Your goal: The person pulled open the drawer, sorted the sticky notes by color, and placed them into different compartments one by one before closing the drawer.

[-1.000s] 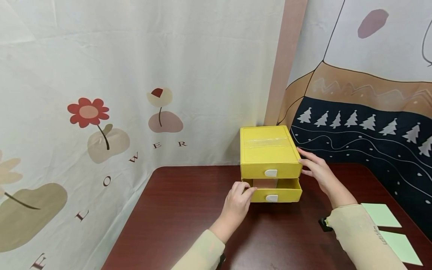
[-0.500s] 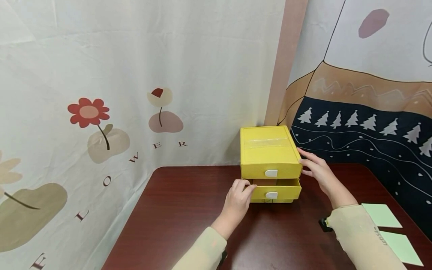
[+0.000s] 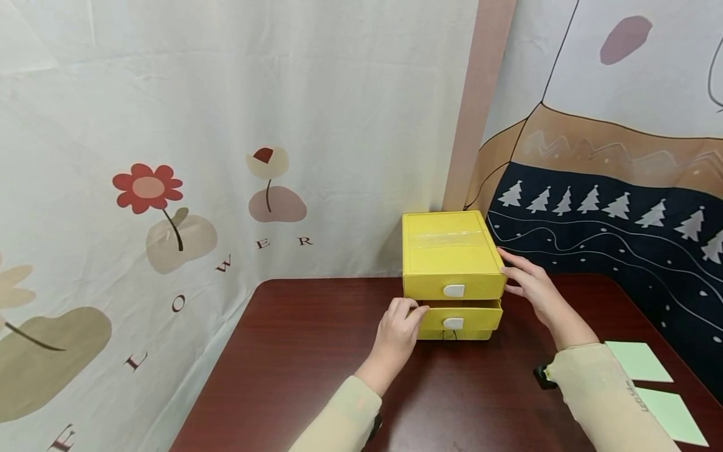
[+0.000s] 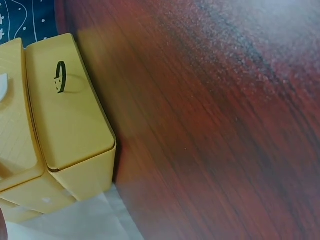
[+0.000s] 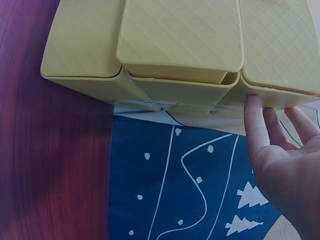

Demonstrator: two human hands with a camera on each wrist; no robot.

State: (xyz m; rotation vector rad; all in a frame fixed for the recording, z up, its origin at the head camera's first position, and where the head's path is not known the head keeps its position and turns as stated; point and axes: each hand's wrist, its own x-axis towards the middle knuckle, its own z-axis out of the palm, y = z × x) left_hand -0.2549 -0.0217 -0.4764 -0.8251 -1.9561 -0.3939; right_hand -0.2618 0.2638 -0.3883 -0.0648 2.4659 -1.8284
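Note:
A yellow stacked drawer unit (image 3: 443, 257) with white tabs stands at the back of the table. Its middle drawer (image 3: 477, 319) sticks out a little. My left hand (image 3: 392, 336) grips that drawer's upper left front corner with curled fingers and thumb. Fairly straight fingers of my right hand (image 3: 539, 295) rest against the unit's right side near the top. In the left wrist view, the bottom drawer (image 4: 77, 120) carries a black loop (image 4: 61, 77); little of the left hand shows there. The right wrist view has the drawer gap (image 5: 230, 78) at the middle level.
Two pale green paper sheets (image 3: 638, 361) lie at the right of the dark red table (image 3: 305, 351), partly behind the right sleeve. A white printed cloth (image 3: 339, 125) hangs behind, and a dark one with tree shapes (image 3: 599, 232) hangs at the right.
The middle drawer has slid back into the unit, and its opening has narrowed. The bottom drawer's front and black loop have come into sight. My left hand moved slightly with it; my right hand stayed.

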